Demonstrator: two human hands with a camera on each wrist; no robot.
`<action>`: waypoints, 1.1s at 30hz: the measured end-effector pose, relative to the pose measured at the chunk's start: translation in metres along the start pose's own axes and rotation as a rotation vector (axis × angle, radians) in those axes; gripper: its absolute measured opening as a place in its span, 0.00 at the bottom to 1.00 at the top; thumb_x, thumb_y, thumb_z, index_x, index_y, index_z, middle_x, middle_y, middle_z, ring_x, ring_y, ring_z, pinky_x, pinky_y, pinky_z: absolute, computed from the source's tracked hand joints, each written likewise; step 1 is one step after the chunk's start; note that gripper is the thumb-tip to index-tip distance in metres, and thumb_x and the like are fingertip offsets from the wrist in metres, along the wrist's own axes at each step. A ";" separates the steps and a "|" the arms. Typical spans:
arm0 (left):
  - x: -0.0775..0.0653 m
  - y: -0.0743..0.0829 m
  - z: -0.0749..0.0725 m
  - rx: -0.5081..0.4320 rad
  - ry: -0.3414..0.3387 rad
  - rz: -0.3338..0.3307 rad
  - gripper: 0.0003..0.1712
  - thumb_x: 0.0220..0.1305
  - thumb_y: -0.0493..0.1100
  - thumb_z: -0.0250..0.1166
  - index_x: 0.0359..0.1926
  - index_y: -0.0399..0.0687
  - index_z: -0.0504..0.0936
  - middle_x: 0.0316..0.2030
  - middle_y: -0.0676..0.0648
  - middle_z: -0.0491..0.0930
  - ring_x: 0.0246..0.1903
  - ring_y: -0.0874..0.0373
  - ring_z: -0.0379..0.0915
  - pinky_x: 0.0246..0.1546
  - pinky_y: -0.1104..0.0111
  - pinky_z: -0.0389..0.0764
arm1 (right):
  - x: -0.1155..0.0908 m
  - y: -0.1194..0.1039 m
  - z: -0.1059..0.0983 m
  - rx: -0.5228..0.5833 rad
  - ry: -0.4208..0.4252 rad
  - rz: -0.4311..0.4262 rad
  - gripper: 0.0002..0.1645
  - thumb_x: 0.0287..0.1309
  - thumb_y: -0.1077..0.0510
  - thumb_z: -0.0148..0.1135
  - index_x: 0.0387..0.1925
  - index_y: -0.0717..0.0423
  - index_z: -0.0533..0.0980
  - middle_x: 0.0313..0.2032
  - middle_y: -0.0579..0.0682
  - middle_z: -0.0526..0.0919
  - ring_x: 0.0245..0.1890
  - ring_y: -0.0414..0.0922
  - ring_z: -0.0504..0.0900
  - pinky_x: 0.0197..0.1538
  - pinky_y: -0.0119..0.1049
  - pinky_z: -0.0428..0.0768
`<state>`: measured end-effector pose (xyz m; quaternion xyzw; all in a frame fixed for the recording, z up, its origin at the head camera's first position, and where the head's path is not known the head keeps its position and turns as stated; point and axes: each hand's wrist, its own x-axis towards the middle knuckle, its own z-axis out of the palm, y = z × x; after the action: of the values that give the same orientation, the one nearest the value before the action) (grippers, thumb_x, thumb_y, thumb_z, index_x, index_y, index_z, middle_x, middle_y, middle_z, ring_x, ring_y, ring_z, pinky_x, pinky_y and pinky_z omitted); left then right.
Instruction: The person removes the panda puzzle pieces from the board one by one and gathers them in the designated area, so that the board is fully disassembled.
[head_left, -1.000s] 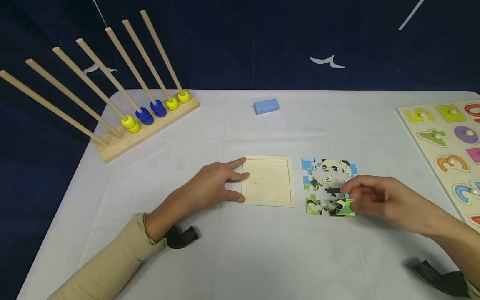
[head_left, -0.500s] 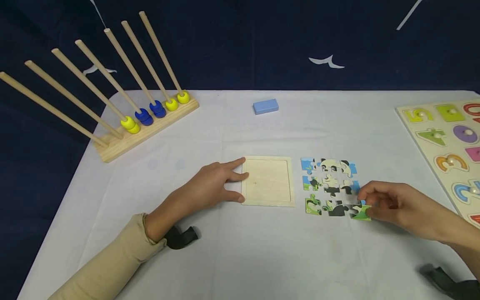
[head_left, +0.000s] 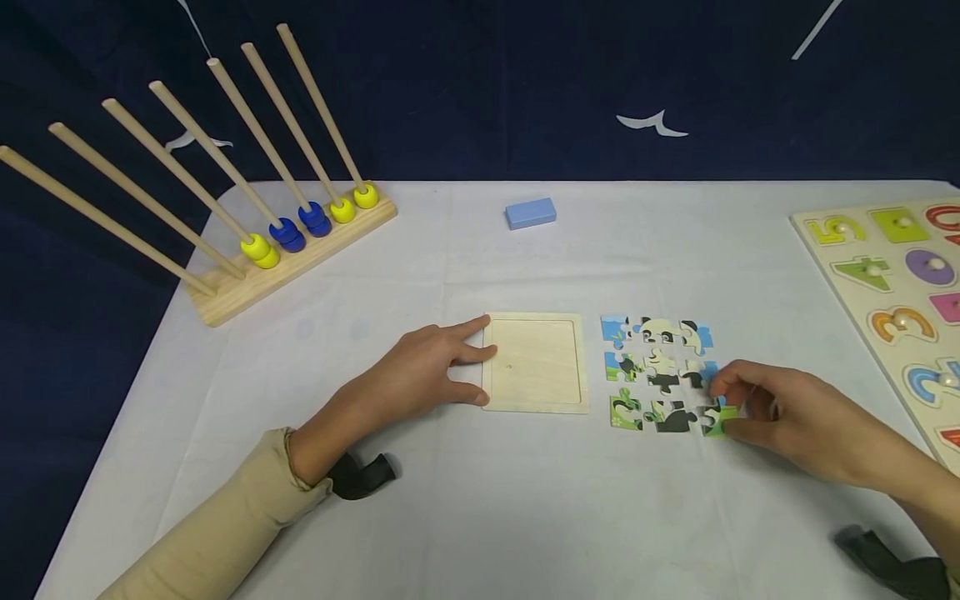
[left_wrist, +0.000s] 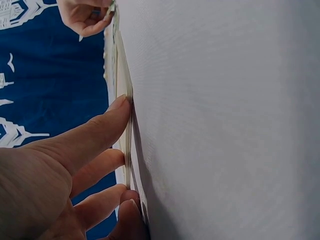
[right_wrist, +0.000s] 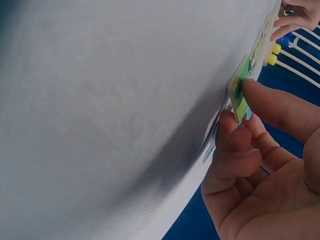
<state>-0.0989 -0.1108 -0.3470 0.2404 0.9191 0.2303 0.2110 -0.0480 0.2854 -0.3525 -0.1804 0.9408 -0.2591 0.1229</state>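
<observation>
The left hand [head_left: 420, 367] lies at the left edge of a square wooden puzzle frame [head_left: 536, 404], thumb and spread fingers touching its rim. In the left wrist view the fingertips press along the edge of that frame [left_wrist: 125, 85]. The right hand [head_left: 787, 417] pinches a green corner puzzle piece [head_left: 718, 421] between thumb and fingers, at the lower right of the panda puzzle pieces [head_left: 663, 367]. The right wrist view shows this green piece [right_wrist: 240, 92] tilted up under the thumb. The panda pieces lie in rows with small gaps, right of the frame.
A wooden abacus stand [head_left: 292, 267] with yellow and blue beads on tall pegs stands at the back left. At the back middle lies a blue block [head_left: 531, 213]. A number puzzle board [head_left: 855, 250] with knobs sits at the right edge.
The right hand has carried the green corner piece from over the bottom middle panda piece out to the right, then slightly back left beside it. The left hand stays on the frame.
</observation>
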 end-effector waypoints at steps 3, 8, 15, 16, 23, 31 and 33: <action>0.000 0.000 0.000 0.002 0.002 0.003 0.38 0.52 0.49 0.78 0.64 0.50 0.77 0.73 0.49 0.58 0.66 0.41 0.62 0.63 0.51 0.65 | 0.000 0.000 0.001 -0.018 0.028 -0.012 0.25 0.40 0.71 0.77 0.40 0.50 0.77 0.29 0.41 0.74 0.27 0.34 0.69 0.28 0.30 0.69; -0.001 0.000 -0.001 0.005 0.001 0.005 0.38 0.51 0.49 0.78 0.64 0.50 0.77 0.73 0.49 0.58 0.66 0.41 0.63 0.62 0.52 0.66 | 0.000 -0.001 0.002 -0.029 0.032 -0.014 0.26 0.40 0.70 0.78 0.43 0.53 0.78 0.29 0.42 0.72 0.26 0.34 0.68 0.28 0.30 0.68; -0.001 0.000 -0.001 0.002 -0.006 0.003 0.37 0.52 0.49 0.78 0.64 0.50 0.77 0.74 0.49 0.58 0.66 0.41 0.62 0.63 0.52 0.66 | -0.001 -0.001 0.002 -0.039 0.016 0.000 0.26 0.41 0.69 0.77 0.45 0.55 0.79 0.29 0.42 0.72 0.26 0.34 0.68 0.28 0.30 0.68; -0.001 0.000 0.000 0.002 -0.004 0.003 0.37 0.52 0.49 0.78 0.64 0.50 0.77 0.74 0.49 0.58 0.66 0.40 0.62 0.63 0.51 0.66 | -0.001 0.000 0.002 -0.040 0.017 -0.001 0.26 0.42 0.69 0.77 0.45 0.55 0.79 0.29 0.42 0.72 0.26 0.34 0.68 0.28 0.30 0.68; 0.000 0.000 0.000 0.006 0.003 0.013 0.37 0.52 0.49 0.78 0.64 0.50 0.77 0.73 0.49 0.58 0.66 0.40 0.62 0.62 0.51 0.66 | -0.003 0.000 0.002 -0.026 0.044 -0.033 0.24 0.44 0.70 0.75 0.46 0.54 0.79 0.31 0.42 0.73 0.27 0.34 0.69 0.27 0.30 0.69; -0.002 -0.001 0.000 0.011 0.017 0.018 0.38 0.51 0.49 0.78 0.63 0.50 0.78 0.73 0.48 0.59 0.66 0.41 0.63 0.61 0.51 0.67 | -0.001 -0.005 -0.001 -0.022 0.115 -0.080 0.19 0.49 0.70 0.72 0.42 0.51 0.80 0.32 0.40 0.75 0.29 0.34 0.71 0.28 0.28 0.70; -0.002 -0.002 0.001 0.013 0.023 0.026 0.38 0.51 0.49 0.78 0.63 0.49 0.78 0.73 0.48 0.59 0.66 0.41 0.63 0.61 0.51 0.67 | 0.001 -0.007 -0.004 -0.030 0.139 -0.084 0.18 0.51 0.70 0.71 0.42 0.51 0.80 0.33 0.39 0.76 0.29 0.34 0.71 0.29 0.27 0.70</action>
<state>-0.0972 -0.1131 -0.3479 0.2512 0.9197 0.2296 0.1959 -0.0486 0.2809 -0.3458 -0.2032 0.9425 -0.2617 0.0434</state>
